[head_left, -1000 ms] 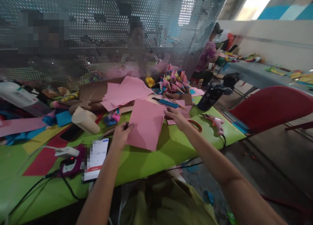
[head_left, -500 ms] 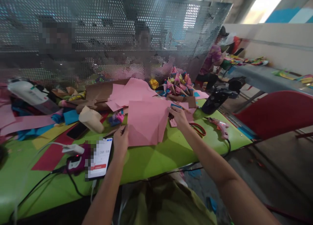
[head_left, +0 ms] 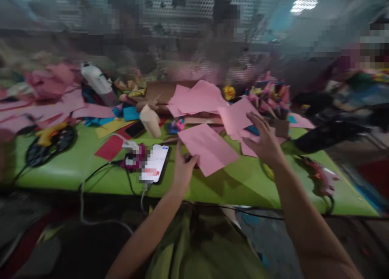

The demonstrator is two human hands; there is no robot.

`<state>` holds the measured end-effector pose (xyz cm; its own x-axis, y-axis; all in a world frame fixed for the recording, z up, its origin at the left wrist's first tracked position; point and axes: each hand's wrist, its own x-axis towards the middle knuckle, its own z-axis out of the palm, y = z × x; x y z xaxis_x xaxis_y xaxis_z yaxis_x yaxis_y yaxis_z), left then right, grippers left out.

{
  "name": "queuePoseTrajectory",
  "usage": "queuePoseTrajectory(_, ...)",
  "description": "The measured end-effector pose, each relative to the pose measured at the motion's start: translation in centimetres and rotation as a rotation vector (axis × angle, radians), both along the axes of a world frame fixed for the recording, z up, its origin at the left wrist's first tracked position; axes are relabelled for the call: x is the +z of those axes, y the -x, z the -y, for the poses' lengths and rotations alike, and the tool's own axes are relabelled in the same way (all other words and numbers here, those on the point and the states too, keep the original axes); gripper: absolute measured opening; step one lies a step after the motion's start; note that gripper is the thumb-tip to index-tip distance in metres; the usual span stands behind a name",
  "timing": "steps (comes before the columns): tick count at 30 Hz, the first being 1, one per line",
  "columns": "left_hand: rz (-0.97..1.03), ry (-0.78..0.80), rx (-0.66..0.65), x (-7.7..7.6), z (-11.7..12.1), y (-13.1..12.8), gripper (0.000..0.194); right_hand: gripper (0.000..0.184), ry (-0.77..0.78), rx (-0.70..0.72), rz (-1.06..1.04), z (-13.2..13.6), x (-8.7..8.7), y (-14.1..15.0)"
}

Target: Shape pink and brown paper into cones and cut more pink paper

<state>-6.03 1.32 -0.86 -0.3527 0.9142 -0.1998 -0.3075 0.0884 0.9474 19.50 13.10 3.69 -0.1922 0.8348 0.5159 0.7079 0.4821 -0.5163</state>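
My left hand [head_left: 182, 169] pinches the near corner of a pink paper sheet [head_left: 208, 147] and holds it just above the green table [head_left: 85, 165]. My right hand [head_left: 263, 139] hovers open to the right of that sheet, fingers spread over other pink sheets [head_left: 237, 115] and a blue utility knife [head_left: 252, 130] partly hidden beneath it. The frame is blurred by camera motion.
A phone [head_left: 154, 163] on a cable lies left of my left hand, beside a small purple device [head_left: 133, 160]. A red sheet [head_left: 111, 147], a cream paper cone [head_left: 150, 120], a white bottle [head_left: 97, 79] and colourful paper cones [head_left: 270, 94] crowd the back. A glue gun [head_left: 320, 175] lies right. People sit behind a perforated screen.
The camera swung left and down. My right hand let go of the pink sheet and opened; the left hand still holds the sheet, which now lies lower and flatter.
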Motion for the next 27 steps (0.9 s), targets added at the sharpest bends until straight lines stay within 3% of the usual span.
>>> queuePoseTrajectory(3, 0.108, -0.044, -0.041, -0.3, 0.7, -1.3, 0.099, 0.07, 0.049, 0.366, 0.182, 5.5, -0.9, 0.6)
queuePoseTrajectory(5, 0.152, -0.057, -0.07, -0.7, 1.1, -2.1, 0.093, 0.072, 0.089, 0.514, 0.303, 8.1, -2.3, 0.8)
queuePoseTrajectory(10, 0.112, -0.062, -0.172, -1.6, 2.5, -3.0, 0.052, 0.063, 0.053, 0.435, 0.274, 10.0, -5.9, 0.6)
queuePoseTrajectory(13, -0.134, -0.063, -0.378, -1.1, 3.8, -2.4, 0.047, 0.059, 0.079, 0.404, 0.204, 10.1, -6.9, -0.2)
queuePoseTrajectory(15, -0.44, -0.072, -0.505, -0.4, 4.8, -1.6, 0.052, 0.059, 0.1, 0.393, 0.181, 10.4, -7.3, -0.9)
queuePoseTrajectory(18, -0.967, -0.144, -0.558, 0.5, 5.8, -0.7, 0.051, 0.057, 0.137, 0.397, 0.172, 11.4, -7.5, -1.4)
queuePoseTrajectory(20, -1.214, -0.253, -0.57, 0.7, 6.1, -0.4, 0.055, 0.054, 0.166, 0.416, 0.171, 12.2, -7.4, -1.4)
queuePoseTrajectory(23, -1.366, -0.34, -0.675, 0.2, 5.9, -0.4, 0.06, 0.053, 0.215, 0.406, 0.159, 13.4, -7.1, -1.3)
queuePoseTrajectory(27, -1.395, -0.271, -0.807, -0.7, 6.0, -0.7, 0.051, 0.049, 0.261, 0.397, 0.132, 14.6, -6.8, -1.5)
